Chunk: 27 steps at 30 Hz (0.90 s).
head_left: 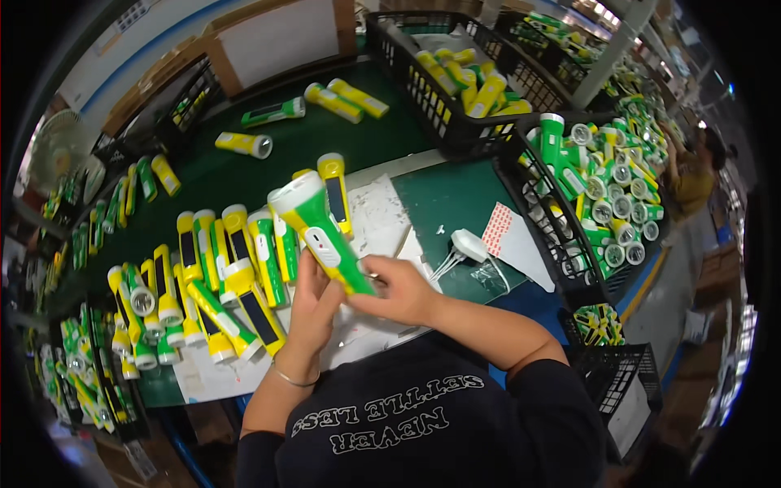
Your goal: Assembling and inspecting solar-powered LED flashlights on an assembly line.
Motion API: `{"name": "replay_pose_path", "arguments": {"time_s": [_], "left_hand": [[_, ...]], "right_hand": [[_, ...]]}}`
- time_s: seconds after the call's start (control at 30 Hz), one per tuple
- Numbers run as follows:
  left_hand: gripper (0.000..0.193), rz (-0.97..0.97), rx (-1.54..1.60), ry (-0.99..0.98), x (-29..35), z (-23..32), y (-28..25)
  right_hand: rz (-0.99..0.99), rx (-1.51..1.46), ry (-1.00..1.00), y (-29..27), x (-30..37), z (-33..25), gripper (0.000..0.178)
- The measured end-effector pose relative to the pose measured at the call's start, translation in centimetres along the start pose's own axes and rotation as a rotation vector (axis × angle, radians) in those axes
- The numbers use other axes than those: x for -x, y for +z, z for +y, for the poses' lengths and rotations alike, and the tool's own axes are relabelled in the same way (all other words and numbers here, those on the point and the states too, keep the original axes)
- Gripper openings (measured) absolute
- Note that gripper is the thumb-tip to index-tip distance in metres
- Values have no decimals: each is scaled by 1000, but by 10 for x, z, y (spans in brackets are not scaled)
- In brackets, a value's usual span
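Note:
Both my hands hold one green and yellow flashlight above the work table, its white head tilted up and away to the left. My left hand is closed round the underside of its body. At the tail end, my right hand grips with thumb and fingers; its fingertips are partly hidden. A white switch plate faces up on the body. Just left of my hands lies a group of similar flashlights, several showing dark solar panels. Beyond the held one, a yellow flashlight lies on white paper.
To the right lie a white plug adapter with cables and a torn red-and-white sheet. Black crates full of flashlights stand at the right and back. More flashlights lie on the green belt. A person is at far right.

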<state>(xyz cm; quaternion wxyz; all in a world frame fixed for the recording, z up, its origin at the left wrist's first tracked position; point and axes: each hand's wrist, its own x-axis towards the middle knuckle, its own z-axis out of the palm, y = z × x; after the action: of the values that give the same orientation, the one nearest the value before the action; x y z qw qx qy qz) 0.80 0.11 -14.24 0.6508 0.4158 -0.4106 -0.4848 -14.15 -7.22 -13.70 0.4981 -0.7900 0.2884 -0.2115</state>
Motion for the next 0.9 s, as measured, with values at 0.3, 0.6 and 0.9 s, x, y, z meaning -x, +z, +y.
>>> {"name": "replay_pose_path", "arguments": {"time_s": [0.3,0.6,0.9], "left_hand": [[60,34,49,-52,2,8,-25],[56,9,32,-127,-12,4,-39],[48,72,-73,-201,-5,17,-56]], "right_hand": [[858,1068,733,-303,92,70,70],[743,947,-12,-223,-83,23,40],[370,895,498,-156,-283,147,57]]}}
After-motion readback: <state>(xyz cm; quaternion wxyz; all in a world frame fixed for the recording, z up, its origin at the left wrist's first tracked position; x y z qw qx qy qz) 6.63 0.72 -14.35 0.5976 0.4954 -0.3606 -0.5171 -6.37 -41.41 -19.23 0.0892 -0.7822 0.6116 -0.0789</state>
